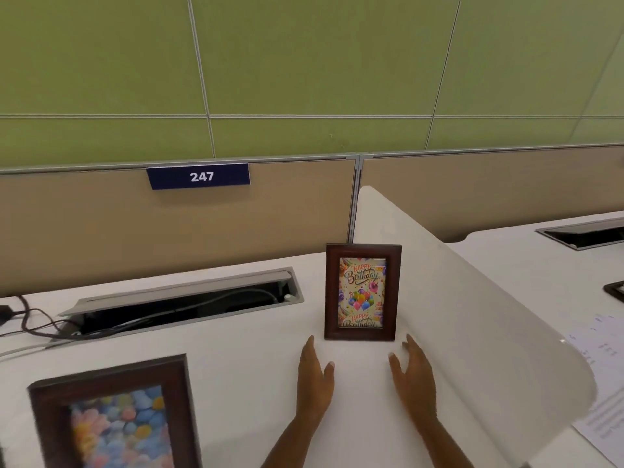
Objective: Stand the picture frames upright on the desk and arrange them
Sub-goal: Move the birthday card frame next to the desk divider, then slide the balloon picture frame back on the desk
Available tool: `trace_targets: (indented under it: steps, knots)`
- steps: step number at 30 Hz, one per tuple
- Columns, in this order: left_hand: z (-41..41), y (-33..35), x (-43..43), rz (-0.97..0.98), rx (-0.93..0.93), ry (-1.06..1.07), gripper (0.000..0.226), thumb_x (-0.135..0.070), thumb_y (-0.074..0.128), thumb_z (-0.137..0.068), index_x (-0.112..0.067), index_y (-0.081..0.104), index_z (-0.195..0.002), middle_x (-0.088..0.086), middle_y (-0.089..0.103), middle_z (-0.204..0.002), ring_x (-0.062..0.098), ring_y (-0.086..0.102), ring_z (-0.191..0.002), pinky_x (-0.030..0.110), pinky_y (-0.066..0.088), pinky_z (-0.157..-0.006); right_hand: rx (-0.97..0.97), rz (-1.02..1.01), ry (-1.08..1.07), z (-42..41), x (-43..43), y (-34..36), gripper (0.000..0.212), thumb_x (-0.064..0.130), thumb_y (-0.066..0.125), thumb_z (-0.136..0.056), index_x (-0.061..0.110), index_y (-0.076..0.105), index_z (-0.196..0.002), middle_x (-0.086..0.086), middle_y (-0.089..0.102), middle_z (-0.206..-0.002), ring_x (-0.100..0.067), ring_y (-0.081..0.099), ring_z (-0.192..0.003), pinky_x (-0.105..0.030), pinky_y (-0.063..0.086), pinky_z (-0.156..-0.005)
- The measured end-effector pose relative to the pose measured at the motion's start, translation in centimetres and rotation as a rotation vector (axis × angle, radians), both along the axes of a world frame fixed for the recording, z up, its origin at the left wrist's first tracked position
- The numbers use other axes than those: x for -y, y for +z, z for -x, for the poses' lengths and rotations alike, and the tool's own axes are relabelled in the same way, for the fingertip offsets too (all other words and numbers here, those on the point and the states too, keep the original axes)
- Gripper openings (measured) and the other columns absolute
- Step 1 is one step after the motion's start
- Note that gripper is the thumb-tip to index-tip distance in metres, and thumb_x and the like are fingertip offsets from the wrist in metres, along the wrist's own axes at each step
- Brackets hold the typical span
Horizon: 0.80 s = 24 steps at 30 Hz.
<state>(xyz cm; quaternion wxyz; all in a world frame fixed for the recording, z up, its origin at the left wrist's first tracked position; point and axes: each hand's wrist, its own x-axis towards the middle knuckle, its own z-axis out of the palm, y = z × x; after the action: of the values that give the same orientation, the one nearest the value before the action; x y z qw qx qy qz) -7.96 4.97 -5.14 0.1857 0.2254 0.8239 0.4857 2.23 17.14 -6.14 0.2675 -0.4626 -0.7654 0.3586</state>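
Observation:
A small dark wooden frame with a birthday picture (363, 292) stands upright on the white desk (236, 359), close to the white side divider. My left hand (314, 380) and my right hand (413, 380) hover just in front of it, one on each side, fingers apart, palms facing each other, touching nothing. A larger dark wooden frame with a pastel flower picture (114, 417) stands at the bottom left, cut off by the lower edge of the view.
An open cable tray (182, 302) with black cables runs along the back of the desk. A white curved divider (456, 315) rises on the right. A tan partition carries a sign "247" (199, 176). Papers (604, 383) lie on the neighbouring desk.

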Motion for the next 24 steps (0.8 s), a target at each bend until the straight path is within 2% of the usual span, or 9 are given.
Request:
trace_targets:
  steps: [6, 10, 11, 12, 13, 15, 19, 22, 24]
  knots:
    - [-2.2, -0.8, 3.7, 0.172, -0.200, -0.112, 0.056, -0.016, 0.037, -0.097, -0.013, 0.009, -0.145, 0.004, 0.007, -0.158, 0.017, 0.006, -0.145, 0.025, 0.010, -0.117, 0.247, -0.186, 0.103, -1.5, 5.4, -0.8, 0.044, 0.015, 0.041, -0.093, 0.006, 0.036, -0.136, -0.010, 0.038, -0.145, -0.022, 0.027, -0.138, -0.031, 0.021, -0.115]
    - [-3.4, -1.0, 6.2, 0.343, -0.338, -0.211, 0.055, -0.022, 0.035, -0.097, -0.010, 0.011, -0.145, 0.008, 0.009, -0.157, 0.021, 0.006, -0.146, 0.029, 0.013, -0.118, 0.266, -0.173, 0.161, -1.7, 8.4, -0.5, 0.044, 0.015, 0.039, -0.093, 0.007, 0.034, -0.137, -0.008, 0.034, -0.148, -0.021, 0.022, -0.140, -0.030, 0.017, -0.116]
    - [-3.6, -0.8, 7.0, 0.374, -0.444, -0.206, 0.058, -0.026, 0.045, -0.093, -0.008, 0.022, -0.143, 0.013, 0.022, -0.154, 0.025, 0.017, -0.144, 0.030, 0.021, -0.116, 0.266, -0.163, 0.183, -1.7, 9.2, -0.5, 0.044, 0.015, 0.039, -0.093, 0.007, 0.034, -0.137, -0.009, 0.034, -0.148, -0.021, 0.021, -0.140, -0.031, 0.017, -0.116]
    - [-3.8, -0.4, 7.8, 0.395, -0.571, -0.197, 0.061, -0.032, 0.062, -0.082, -0.008, 0.043, -0.134, 0.014, 0.045, -0.143, 0.026, 0.037, -0.135, 0.030, 0.035, -0.109, 0.267, -0.159, 0.208, -1.8, 10.0, -0.5, 0.045, 0.016, 0.040, -0.094, 0.007, 0.034, -0.137, -0.009, 0.034, -0.148, -0.021, 0.021, -0.140, -0.031, 0.017, -0.116]
    - [-4.1, 0.1, 8.5, 0.415, -0.683, -0.200, 0.061, -0.039, 0.078, -0.062, -0.012, 0.063, -0.116, 0.009, 0.065, -0.123, 0.022, 0.057, -0.119, 0.026, 0.048, -0.095, 0.267, -0.160, 0.234, -1.8, 10.7, -0.5, 0.044, 0.017, 0.040, -0.094, 0.007, 0.034, -0.137, -0.009, 0.033, -0.148, -0.021, 0.021, -0.141, -0.030, 0.017, -0.116]
    - [-4.6, 0.9, 9.9, 0.405, -0.872, -0.236, 0.058, -0.039, 0.087, -0.039, -0.021, 0.075, -0.093, -0.006, 0.076, -0.098, 0.011, 0.069, -0.097, 0.019, 0.054, -0.078, 0.256, -0.154, 0.277, -1.7, 12.0, -0.4, 0.043, 0.019, 0.039, -0.095, 0.007, 0.034, -0.136, -0.009, 0.034, -0.148, -0.021, 0.023, -0.140, -0.030, 0.017, -0.116]
    - [-4.8, 2.0, 12.6, 0.271, -0.992, -0.381, 0.060, -0.022, 0.087, -0.048, -0.020, 0.069, -0.105, -0.004, 0.072, -0.112, 0.013, 0.065, -0.108, 0.022, 0.051, -0.087, 0.162, -0.091, 0.324, -0.8, 14.6, 0.7, 0.039, 0.020, 0.036, -0.096, 0.005, 0.041, -0.132, -0.012, 0.044, -0.141, -0.023, 0.038, -0.132, -0.033, 0.027, -0.112]
    - [-4.5, 3.4, 15.5, 0.186, -1.055, -0.379, 0.061, -0.013, 0.083, -0.056, -0.016, 0.064, -0.113, 0.003, 0.067, -0.121, 0.020, 0.060, -0.116, 0.027, 0.049, -0.093, 0.059, -0.009, 0.378, 0.2, 17.4, 1.7, 0.035, 0.018, 0.035, -0.097, 0.002, 0.046, -0.126, -0.016, 0.053, -0.132, -0.026, 0.049, -0.122, -0.036, 0.038, -0.107]
    - [-3.9, 4.4, 17.6, 0.160, -1.083, -0.322, 0.060, -0.012, 0.080, -0.058, -0.015, 0.062, -0.116, 0.007, 0.064, -0.124, 0.024, 0.058, -0.117, 0.031, 0.048, -0.095, 0.008, 0.077, 0.438, 1.1, 19.2, 2.3, 0.037, 0.021, 0.034, -0.097, 0.003, 0.045, -0.127, -0.016, 0.052, -0.134, -0.026, 0.050, -0.122, -0.038, 0.038, -0.107]
